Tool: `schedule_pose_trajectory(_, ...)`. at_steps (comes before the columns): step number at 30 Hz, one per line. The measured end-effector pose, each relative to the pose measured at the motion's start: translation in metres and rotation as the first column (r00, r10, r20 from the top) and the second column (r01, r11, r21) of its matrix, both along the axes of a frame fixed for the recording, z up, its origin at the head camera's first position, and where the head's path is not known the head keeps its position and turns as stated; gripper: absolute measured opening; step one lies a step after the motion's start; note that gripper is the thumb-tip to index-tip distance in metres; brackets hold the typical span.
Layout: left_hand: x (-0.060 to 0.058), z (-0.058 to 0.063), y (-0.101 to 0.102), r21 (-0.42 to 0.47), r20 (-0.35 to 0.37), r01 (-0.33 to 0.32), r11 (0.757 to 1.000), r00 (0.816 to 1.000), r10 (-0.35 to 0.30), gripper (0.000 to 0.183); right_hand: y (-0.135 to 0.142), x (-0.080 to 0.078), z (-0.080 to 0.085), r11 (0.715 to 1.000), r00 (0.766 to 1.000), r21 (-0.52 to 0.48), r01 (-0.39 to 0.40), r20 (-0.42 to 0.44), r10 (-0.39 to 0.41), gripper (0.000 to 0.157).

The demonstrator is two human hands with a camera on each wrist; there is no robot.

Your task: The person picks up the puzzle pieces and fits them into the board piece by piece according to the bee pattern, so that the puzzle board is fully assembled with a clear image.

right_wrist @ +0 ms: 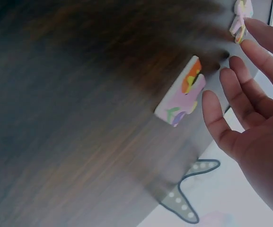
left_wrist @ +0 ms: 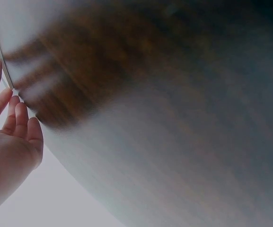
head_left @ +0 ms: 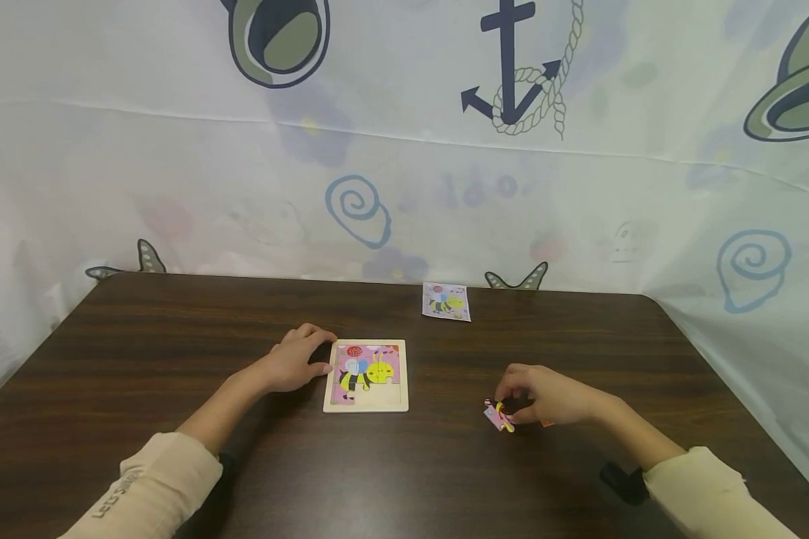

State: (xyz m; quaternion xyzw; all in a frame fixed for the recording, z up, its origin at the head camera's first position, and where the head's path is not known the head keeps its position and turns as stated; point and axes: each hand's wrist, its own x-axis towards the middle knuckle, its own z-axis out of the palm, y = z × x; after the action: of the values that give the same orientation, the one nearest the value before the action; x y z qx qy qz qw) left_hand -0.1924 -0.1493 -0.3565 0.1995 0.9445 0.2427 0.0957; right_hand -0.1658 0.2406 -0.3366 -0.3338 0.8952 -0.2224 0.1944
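Observation:
A square wooden puzzle tray point(head_left: 366, 409) lies on the table, filled with a bee picture except for a bare area at its lower right. My left hand point(head_left: 298, 361) rests at the tray's left side, thumb and fingertips against its edge. In the left wrist view, that hand's loosely extended fingers point(left_wrist: 20, 118) meet the tray's rim. To the tray's right, my right hand point(head_left: 546, 393) pinches a pink and yellow puzzle piece point(head_left: 498, 416) between thumb and index finger. Beneath this hand lies another piece point(right_wrist: 181, 94), pink with orange, mostly hidden in the head view.
Toward the back edge of the dark wooden table point(head_left: 209, 314) lies a small printed card point(head_left: 446, 302) with the same bee picture. A white patterned cloth point(head_left: 411, 187) hangs behind the table. Near the right sleeve a black object point(head_left: 623, 483) shows at the wrist.

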Motion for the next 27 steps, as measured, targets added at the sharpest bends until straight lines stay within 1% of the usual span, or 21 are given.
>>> schedule_pose_trajectory(7, 0.0, 0.0, 0.0, -0.003, 0.0, -0.002, 1.0, 1.0, 0.002, 0.046, 0.001, 0.004, -0.002, 1.0, 1.0, -0.024, -0.003, -0.018, 0.003, 0.023)
schedule_pose_trajectory(17, -0.001, -0.001, -0.001, 0.002, 0.006, -0.005, 1.0, 1.0, 0.005, 0.046, 0.001, 0.01, -0.008, 0.997, 0.995, -0.059, 0.04, -0.084, -0.045, 0.026)
schedule_pose_trajectory(21, -0.001, -0.001, -0.001, 0.001, 0.008, -0.007, 1.0, 1.0, 0.007, 0.046, 0.001, 0.011, -0.011, 0.998, 0.993, -0.063, 0.029, -0.111, -0.036, 0.023)
schedule_pose_trajectory(27, -0.001, -0.002, -0.001, 0.003, 0.01, -0.006, 1.0, 1.0, 0.006, 0.046, 0.0, 0.01, -0.015, 0.997, 0.99, -0.07, -0.007, -0.143, -0.003, 0.02)
